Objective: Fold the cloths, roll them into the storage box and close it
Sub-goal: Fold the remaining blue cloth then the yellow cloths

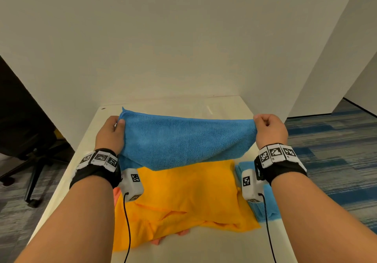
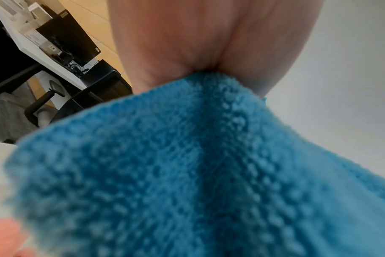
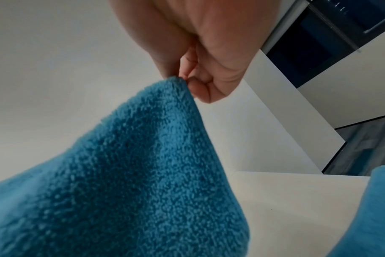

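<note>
A blue terry cloth [image 1: 183,140] hangs stretched in the air above the white table [image 1: 204,246]. My left hand [image 1: 111,132] pinches its upper left corner and my right hand [image 1: 269,130] pinches its upper right corner. In the left wrist view the blue cloth [image 2: 187,173] fills the lower frame under the left hand [image 2: 176,52]. In the right wrist view the right hand [image 3: 198,57] pinches the tip of the blue cloth [image 3: 132,173]. An orange cloth [image 1: 183,201] lies spread on the table below. No storage box is in view.
A folded light blue cloth [image 1: 267,205] lies on the table by my right wrist. A pink cloth [image 1: 159,241] peeks out from under the orange one. White partition walls [image 1: 183,38] enclose the back and sides. An office chair [image 1: 30,156] stands on the floor at left.
</note>
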Tool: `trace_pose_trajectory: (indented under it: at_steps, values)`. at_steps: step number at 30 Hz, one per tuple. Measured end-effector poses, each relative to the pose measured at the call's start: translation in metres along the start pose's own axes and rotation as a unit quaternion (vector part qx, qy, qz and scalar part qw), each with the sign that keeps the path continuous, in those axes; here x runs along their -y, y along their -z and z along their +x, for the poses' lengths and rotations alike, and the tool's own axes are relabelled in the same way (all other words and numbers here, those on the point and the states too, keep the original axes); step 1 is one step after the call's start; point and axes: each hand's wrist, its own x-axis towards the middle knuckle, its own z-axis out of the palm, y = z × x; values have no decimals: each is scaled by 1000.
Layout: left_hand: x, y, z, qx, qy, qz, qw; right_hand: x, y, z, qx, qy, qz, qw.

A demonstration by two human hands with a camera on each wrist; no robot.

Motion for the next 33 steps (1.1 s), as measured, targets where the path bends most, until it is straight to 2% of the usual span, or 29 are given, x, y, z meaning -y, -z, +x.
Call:
trace_pose_trajectory:
  at_steps: [11, 21, 25, 29, 33]
  values:
    - [-1, 0, 7, -66, 40, 1, 997, 2, -6, -2, 102, 7, 15, 995]
    - [5, 4, 7, -92, 61, 10, 994, 2, -7, -5, 122, 31, -28, 992]
    - [4, 4, 5, -83, 61, 18, 995, 4, -9, -6, 127, 29, -72, 989]
    - [3, 2, 5, -47, 56, 26, 997, 8, -10, -8, 108, 2, -57, 993]
    - [2, 1, 4, -26, 48, 24, 998, 14, -7, -9, 78, 19, -48, 996]
